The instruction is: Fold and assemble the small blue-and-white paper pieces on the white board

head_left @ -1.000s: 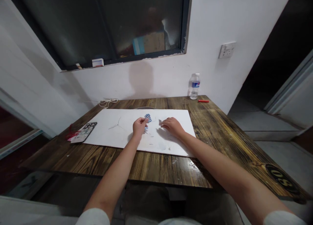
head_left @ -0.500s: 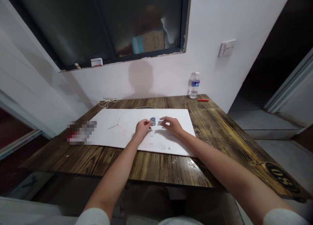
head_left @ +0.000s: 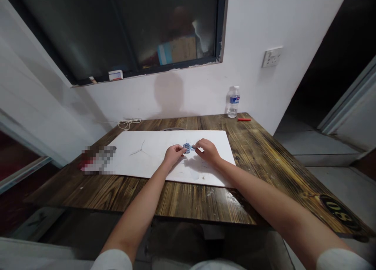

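Over the white board point(head_left: 155, 139), my left hand point(head_left: 172, 154) pinches a small flat blue piece point(head_left: 186, 148) with a striped pattern between thumb and fingers. My right hand point(head_left: 208, 150) is closed at the fingertips on a small thin piece with blue outlines point(head_left: 192, 148). The two pieces are side by side, and I cannot tell whether they touch. Faint dark lines point(head_left: 141, 149) mark the board to the left of my hands. Below my hands lies a pale, see-through scrap point(head_left: 194, 175).
The board lies on a dark wooden table point(head_left: 199, 203). At the back right stand a water bottle point(head_left: 234, 101) and a red pen-like stick point(head_left: 244, 119). A coiled white cord point(head_left: 129, 123) sits at the back left. A blurred-out item point(head_left: 98, 159) covers the board's left end.
My right hand has moved slightly left, bringing its piece up beside the one in my left hand. The right-hand piece, pale before, now shows blue outlines. My left hand has shifted slightly right.
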Demonstrator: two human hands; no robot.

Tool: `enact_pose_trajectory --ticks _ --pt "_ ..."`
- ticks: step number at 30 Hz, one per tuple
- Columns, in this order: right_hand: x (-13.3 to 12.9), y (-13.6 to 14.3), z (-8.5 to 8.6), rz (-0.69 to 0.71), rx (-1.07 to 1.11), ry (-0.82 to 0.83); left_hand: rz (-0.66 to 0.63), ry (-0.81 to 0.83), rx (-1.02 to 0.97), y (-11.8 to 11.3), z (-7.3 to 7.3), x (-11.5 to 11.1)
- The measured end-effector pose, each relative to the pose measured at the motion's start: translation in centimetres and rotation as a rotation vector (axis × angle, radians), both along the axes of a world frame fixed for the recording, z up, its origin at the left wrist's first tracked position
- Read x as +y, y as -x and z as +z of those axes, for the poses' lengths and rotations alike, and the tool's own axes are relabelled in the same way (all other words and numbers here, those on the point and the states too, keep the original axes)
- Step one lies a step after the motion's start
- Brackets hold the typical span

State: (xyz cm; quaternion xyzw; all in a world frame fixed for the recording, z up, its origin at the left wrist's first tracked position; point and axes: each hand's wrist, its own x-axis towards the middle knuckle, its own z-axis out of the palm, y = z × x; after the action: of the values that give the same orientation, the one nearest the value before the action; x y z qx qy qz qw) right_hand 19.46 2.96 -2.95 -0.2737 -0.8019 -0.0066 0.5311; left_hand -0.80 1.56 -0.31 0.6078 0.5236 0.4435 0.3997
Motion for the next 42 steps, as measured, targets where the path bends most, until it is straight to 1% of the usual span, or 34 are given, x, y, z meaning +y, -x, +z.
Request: enact_pose_trajectory --ticks 2,5,10,13,20,23,27,32,38,42 --pt "-0.3 0.1 0.2 -0.044 -0.071 -0.045 -0.021 0.002 0.005 -0.1 0.1 -0.2" --pt "-0.5 0.1 0.5 -0.086 -0.184 -0.069 -0.063 0.01 0.014 -0.2 0.4 -0.5" --pt "-0.7 0.0 0.8 -0.089 -0.35 -0.068 -0.123 0.028 -0.015 -0.2 0.7 -0.7" --pt "-0.9 0.0 0.9 -0.104 -0.391 -0.076 -0.129 0.029 -0.041 -0.1 0.8 -0.7" --pt "-0.8 -0.3 1.0 -0.182 -0.407 -0.107 -0.136 0.042 -0.037 -0.2 1.0 -1.1" --pt "-0.7 -0.3 0.9 -0.164 -0.413 -0.121 -0.136 0.048 -0.045 -0.2 1.1 -1.2" --pt "-0.5 -0.2 0.8 -0.088 -0.43 -0.112 -0.132 0.032 -0.063 -0.1 1.0 -0.9" --pt "-0.5 -0.1 0.8 -0.085 -0.438 -0.093 -0.109 0.005 -0.113 0.0 1.1 -0.8" --pt "-1.0 -0.1 1.0 -0.035 -0.457 -0.059 -0.069 0.021 -0.153 0.0 1.4 -0.9" --pt "-1.1 0.1 1.0 -0.005 -0.455 -0.069 -0.053 0.015 -0.168 0.0 1.4 -0.8"
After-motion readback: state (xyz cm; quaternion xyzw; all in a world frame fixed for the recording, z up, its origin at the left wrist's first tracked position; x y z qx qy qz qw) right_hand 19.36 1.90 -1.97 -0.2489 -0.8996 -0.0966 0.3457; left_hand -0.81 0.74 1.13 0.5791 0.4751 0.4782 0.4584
